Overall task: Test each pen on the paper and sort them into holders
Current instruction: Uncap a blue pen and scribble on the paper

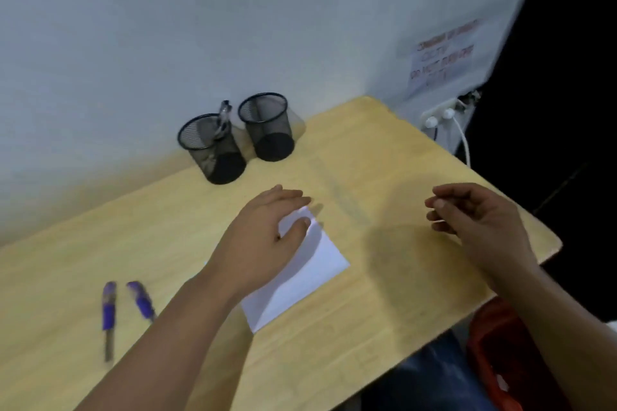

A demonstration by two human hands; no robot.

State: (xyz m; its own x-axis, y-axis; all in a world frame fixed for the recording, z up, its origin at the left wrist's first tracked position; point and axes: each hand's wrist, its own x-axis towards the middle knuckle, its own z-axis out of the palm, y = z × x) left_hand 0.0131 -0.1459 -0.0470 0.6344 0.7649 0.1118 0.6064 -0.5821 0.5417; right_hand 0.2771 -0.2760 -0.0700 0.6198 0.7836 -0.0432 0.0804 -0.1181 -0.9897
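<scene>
Left grip (pixel 263 237) flat on paper (pixel 300 277)

a pale wood counter (pixel 384 150) runs up to a white wall (pixel 167 27). a blurred notice (pixel 440 53) with red lettering hangs on the wall at right. below it sits a white socket (pixel 439 115), a white cable (pixel 464 140) dropping from it. something red (pixel 500 357) lies beneath the counter's near right edge.
</scene>
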